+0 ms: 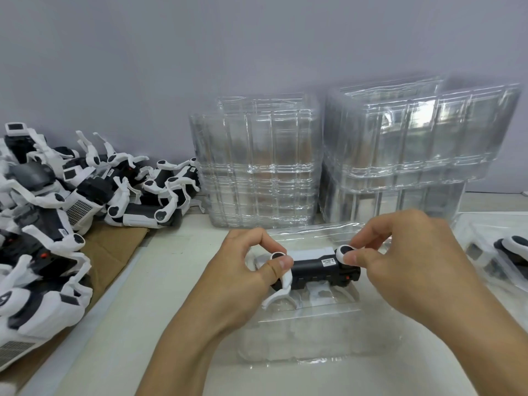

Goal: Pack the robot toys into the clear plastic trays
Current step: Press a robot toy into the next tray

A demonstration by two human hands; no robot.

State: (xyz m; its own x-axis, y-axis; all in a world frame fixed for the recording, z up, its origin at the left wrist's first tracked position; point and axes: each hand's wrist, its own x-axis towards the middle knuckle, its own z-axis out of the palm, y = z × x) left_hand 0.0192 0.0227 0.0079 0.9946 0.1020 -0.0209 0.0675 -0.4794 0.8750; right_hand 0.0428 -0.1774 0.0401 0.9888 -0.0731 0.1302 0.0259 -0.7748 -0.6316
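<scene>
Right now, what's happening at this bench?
A person is seating a black-and-white robot dog toy into the clear plastic tray in front of them. The left hand pinches one end, the right hand the other. Unpacked toys lie heaped at left; empty tray stacks stand behind.

toy packing workshop, heap of robot toys [57, 201], stacked clear trays [257, 167], plain worktable [171, 281]

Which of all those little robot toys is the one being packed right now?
The robot toy in the middle, held by both hands over the clear tray. The others lie loose in the pile on the left.
</scene>
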